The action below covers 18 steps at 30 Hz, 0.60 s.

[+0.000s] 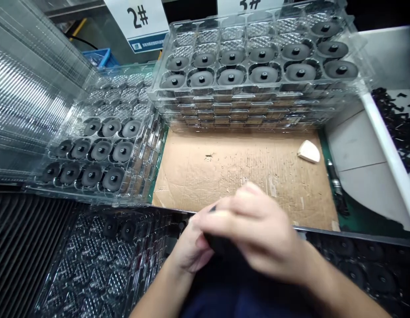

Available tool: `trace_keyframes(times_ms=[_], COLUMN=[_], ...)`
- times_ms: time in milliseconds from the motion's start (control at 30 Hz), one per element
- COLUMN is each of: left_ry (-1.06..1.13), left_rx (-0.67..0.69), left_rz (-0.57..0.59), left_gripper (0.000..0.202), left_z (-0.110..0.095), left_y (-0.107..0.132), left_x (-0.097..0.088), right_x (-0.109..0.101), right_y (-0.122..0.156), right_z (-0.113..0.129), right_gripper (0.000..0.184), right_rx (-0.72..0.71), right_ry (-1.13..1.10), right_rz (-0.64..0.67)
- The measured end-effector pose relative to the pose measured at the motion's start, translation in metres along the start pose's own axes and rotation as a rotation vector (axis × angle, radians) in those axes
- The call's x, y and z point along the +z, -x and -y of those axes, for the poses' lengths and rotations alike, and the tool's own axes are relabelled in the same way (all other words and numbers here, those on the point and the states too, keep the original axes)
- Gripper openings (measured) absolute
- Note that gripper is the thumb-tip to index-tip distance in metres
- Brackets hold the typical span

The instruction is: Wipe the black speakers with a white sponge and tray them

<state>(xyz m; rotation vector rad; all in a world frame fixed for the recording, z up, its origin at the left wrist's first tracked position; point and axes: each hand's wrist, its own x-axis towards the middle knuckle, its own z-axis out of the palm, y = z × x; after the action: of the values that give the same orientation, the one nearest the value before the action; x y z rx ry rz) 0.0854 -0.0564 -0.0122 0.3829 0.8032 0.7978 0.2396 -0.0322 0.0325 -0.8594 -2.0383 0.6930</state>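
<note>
Both hands meet at the table's front edge over a small black part (221, 245), mostly hidden between them. My right hand (258, 229) lies on top, blurred by motion, fingers curled over the part. My left hand (191, 247) cups it from below and the left. Just beyond the hands lies a brown cardboard sheet (231, 163). A stack of clear plastic trays (258, 57) with black round discs stands at the back, and a second tray stack (102, 141) with discs sits at the left.
A white wedge-shaped piece (309, 151) lies on the cardboard's right side, beside a dark pen-like tool (335, 185). A white bin (395, 119) of small black parts is at the right. Clear trays (102, 256) sit low at the front left; signs marked 2# (138, 17) stand behind.
</note>
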Motion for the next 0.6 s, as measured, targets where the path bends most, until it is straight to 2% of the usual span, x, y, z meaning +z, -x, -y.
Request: trace_keyframes(times_ms=[133, 200, 300, 400, 467, 533, 600], left_ry=[0.155, 0.207, 0.189, 0.165, 0.18, 0.197, 0.17], left_rx=[0.043, 0.044, 0.038, 0.028, 0.009, -0.007, -0.019], left_rz=[0.16, 0.203, 0.146, 0.101, 0.146, 0.198, 0.186], left_gripper=[0.059, 0.059, 0.06, 0.061, 0.06, 0.058, 0.058], left_z=[0.0, 0.0, 0.0, 0.0, -0.001, -0.002, -0.003], left_y=[-0.002, -0.002, -0.002, -0.003, -0.003, -0.004, -0.004], left_x=[0.001, 0.0, -0.003, -0.003, -0.002, 0.001, 0.004], right_x=[-0.004, 0.007, 0.032, 0.043, 0.034, 0.016, 0.0], right_y=[0.018, 0.037, 0.067, 0.082, 0.076, 0.06, 0.041], right_z=[-0.034, -0.05, -0.067, -0.072, -0.064, -0.046, -0.023], right_gripper=[0.02, 0.022, 0.023, 0.022, 0.023, 0.022, 0.024], right_rx=[0.424, 0.542, 0.553, 0.558, 0.594, 0.603, 0.491], right_ry=[0.02, 0.04, 0.008, -0.009, -0.004, 0.014, 0.044], right_rz=[-0.178, -0.133, 0.024, 0.077, 0.04, -0.09, -0.205])
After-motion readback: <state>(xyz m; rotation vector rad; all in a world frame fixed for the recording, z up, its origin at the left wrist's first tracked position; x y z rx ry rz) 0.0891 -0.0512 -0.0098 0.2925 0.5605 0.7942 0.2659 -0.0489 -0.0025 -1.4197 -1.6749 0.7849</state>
